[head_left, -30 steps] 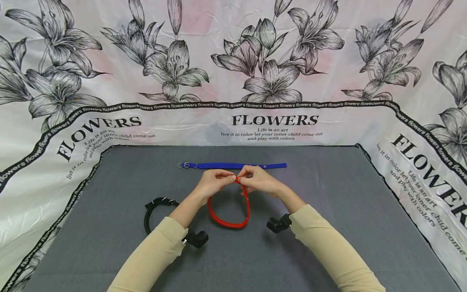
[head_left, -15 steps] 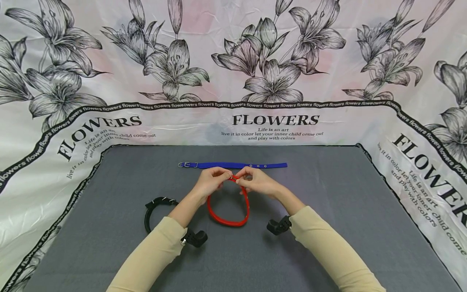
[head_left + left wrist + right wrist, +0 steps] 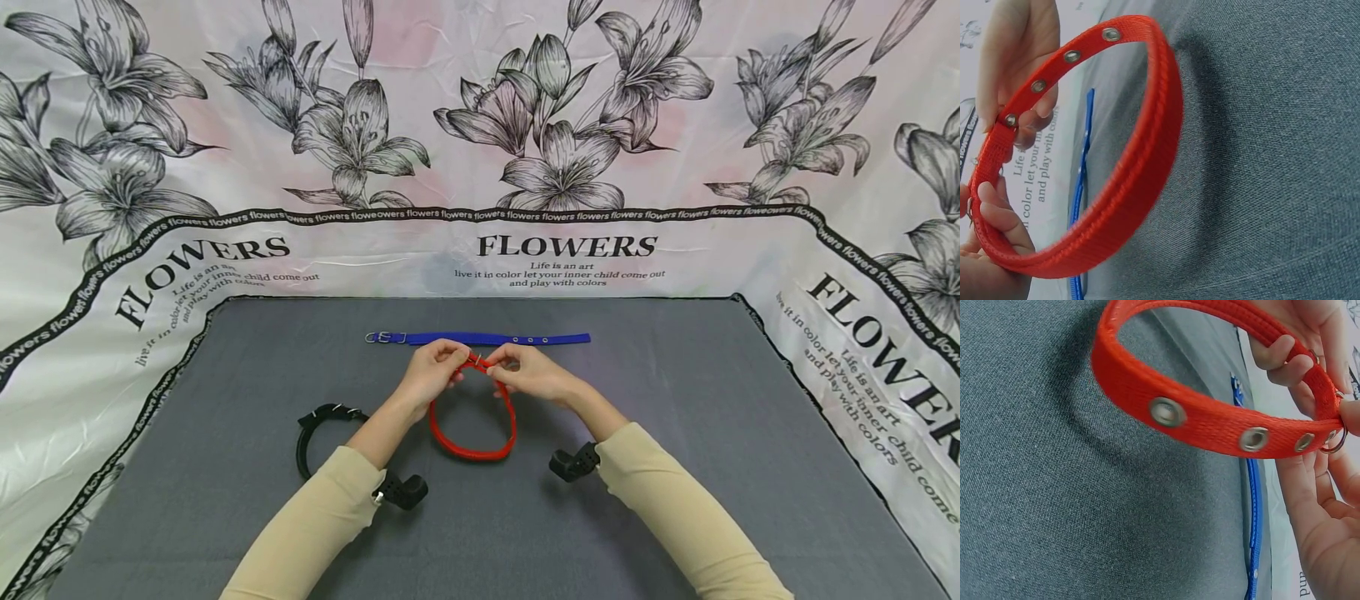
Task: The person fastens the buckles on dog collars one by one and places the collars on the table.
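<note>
A red collar (image 3: 472, 429) with metal eyelets is bent into a loop above the grey mat (image 3: 675, 500). My left hand (image 3: 435, 371) pinches its buckle end and my right hand (image 3: 525, 371) pinches the strap end, the two ends meeting at the top of the loop. In the left wrist view the red collar (image 3: 1129, 181) fills the frame, its eyelets near my fingers (image 3: 997, 212). In the right wrist view the red collar (image 3: 1210, 425) shows a metal ring (image 3: 1335, 442) by my fingertips (image 3: 1282, 359).
A blue collar (image 3: 480, 339) lies flat and straight just beyond my hands. A black collar (image 3: 315, 429) lies curled at the left, by my left forearm. Flowered cloth walls (image 3: 480, 167) stand around the mat on three sides.
Both hands have risen slightly and drawn the collar's ends closer together, and the red loop has lifted a little with them.
</note>
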A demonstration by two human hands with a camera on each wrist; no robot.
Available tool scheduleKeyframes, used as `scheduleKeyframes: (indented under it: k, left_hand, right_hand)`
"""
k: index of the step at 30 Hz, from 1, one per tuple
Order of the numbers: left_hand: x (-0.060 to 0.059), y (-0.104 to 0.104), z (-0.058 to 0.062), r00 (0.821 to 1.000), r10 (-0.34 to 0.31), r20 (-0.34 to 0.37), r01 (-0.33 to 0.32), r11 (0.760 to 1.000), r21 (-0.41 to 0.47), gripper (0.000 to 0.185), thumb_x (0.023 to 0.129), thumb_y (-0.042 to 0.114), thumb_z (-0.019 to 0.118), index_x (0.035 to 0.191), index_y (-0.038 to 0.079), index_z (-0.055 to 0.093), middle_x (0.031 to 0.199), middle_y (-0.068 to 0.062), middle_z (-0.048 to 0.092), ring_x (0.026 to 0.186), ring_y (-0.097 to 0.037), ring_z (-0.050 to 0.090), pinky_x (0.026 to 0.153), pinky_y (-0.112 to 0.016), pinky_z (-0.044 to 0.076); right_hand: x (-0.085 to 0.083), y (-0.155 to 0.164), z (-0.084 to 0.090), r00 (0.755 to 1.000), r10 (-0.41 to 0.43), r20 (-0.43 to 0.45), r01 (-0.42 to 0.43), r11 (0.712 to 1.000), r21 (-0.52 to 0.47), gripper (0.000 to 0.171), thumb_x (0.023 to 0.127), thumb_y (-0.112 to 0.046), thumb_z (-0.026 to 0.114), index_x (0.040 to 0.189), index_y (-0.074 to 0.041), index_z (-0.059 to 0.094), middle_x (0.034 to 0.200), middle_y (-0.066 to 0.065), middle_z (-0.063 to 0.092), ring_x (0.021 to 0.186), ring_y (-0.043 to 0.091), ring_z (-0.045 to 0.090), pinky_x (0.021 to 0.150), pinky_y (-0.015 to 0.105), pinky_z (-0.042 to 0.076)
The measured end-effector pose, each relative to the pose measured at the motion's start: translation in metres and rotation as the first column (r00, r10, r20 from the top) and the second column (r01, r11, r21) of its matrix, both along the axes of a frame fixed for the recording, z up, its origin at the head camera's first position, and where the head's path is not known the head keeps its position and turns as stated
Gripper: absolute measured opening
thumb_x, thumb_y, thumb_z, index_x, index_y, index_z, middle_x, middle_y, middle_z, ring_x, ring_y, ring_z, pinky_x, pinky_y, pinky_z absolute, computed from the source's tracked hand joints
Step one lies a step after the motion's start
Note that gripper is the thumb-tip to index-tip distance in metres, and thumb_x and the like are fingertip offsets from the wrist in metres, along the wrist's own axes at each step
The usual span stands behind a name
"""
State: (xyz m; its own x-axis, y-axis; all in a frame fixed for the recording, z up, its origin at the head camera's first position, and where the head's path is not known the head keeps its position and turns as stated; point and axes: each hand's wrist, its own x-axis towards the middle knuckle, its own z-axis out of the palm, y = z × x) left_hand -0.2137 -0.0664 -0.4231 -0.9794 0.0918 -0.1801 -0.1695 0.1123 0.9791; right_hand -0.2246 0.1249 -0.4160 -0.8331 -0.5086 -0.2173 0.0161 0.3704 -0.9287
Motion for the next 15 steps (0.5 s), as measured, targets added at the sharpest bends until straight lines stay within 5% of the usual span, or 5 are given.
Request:
scheduleKeyframes:
  k: [9, 15]
  left_hand:
    - [0.0016, -0.0003, 0.0056, 1.000, 0.003, 0.016, -0.004, 0.999, 0.047, 0.020, 0.098, 0.021, 0.047, 0.109, 0.005, 0.052, 0.097, -0.012, 0.064, 0.064, -0.011, 0.061, 0.068, -0.033, 0.050]
    - [0.0016, -0.0002, 0.0064, 1.000, -0.015, 0.021, 0.014, 0.999, 0.045, 0.024, 0.097, 0.023, 0.048, 0.112, 0.005, 0.053, 0.098, -0.012, 0.064, 0.066, -0.013, 0.062, 0.067, -0.031, 0.052]
  right_hand:
    - [-0.0022, 0.0035, 0.0001, 0.999, 0.000, 0.034, 0.000, 1.000, 0.019, 0.024, 0.092, -0.019, 0.056, 0.111, -0.004, 0.056, 0.109, 0.027, 0.057, 0.080, 0.023, 0.066, 0.071, 0.032, 0.053]
    - [-0.0016, 0.0050, 0.0000, 0.999, -0.002, 0.034, 0.002, 1.000, -0.009, 0.030, 0.092, -0.021, 0.056, 0.118, -0.007, 0.050, 0.107, 0.030, 0.053, 0.079, 0.029, 0.065, 0.074, 0.043, 0.053]
